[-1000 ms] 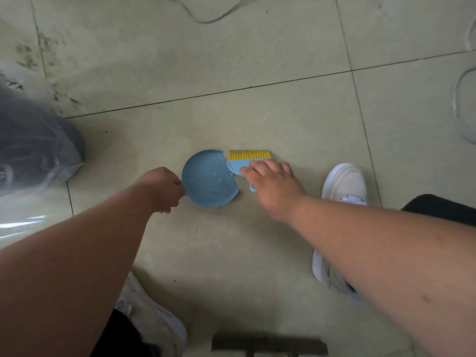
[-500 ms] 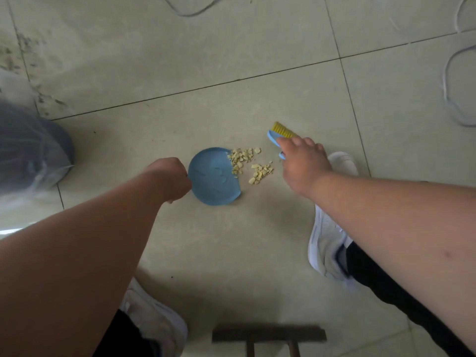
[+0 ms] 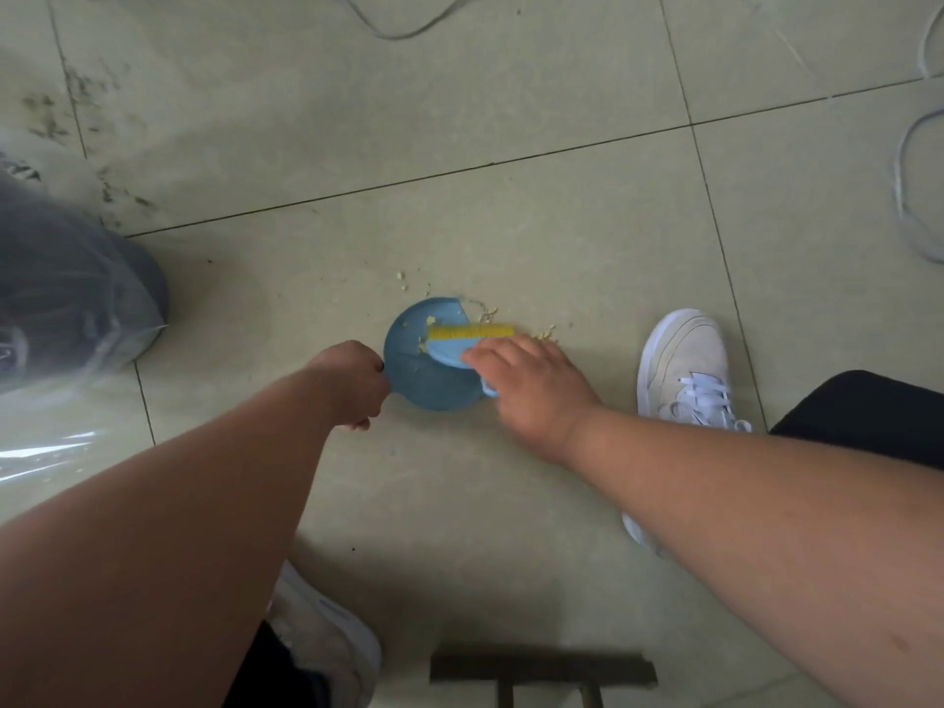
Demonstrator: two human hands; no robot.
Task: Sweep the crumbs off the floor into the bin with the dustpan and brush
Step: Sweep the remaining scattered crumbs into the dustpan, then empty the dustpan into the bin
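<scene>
A round blue dustpan point(image 3: 424, 380) lies flat on the tiled floor, and my left hand point(image 3: 352, 380) grips its handle at the left rim. My right hand point(image 3: 526, 385) holds a small blue brush point(image 3: 454, 347) whose yellow bristles rest over the pan's right half. Pale yellow crumbs point(image 3: 544, 333) lie on the floor just right of the bristles, with a few more point(image 3: 402, 281) beyond the pan's far edge and some inside the pan. A dark bin point(image 3: 76, 298) lined with a clear plastic bag stands at the left.
My white shoes rest on the floor, one at the right point(image 3: 684, 370) and one at the bottom point(image 3: 327, 641). A dark stool edge point(image 3: 541, 669) shows at the bottom. White cables loop at the top point(image 3: 398, 28) and far right point(image 3: 914, 186).
My right hand has swept the brush left, from beyond the crumb pile onto the dustpan. Most of the pile has gone into the pan or scattered around its edge.
</scene>
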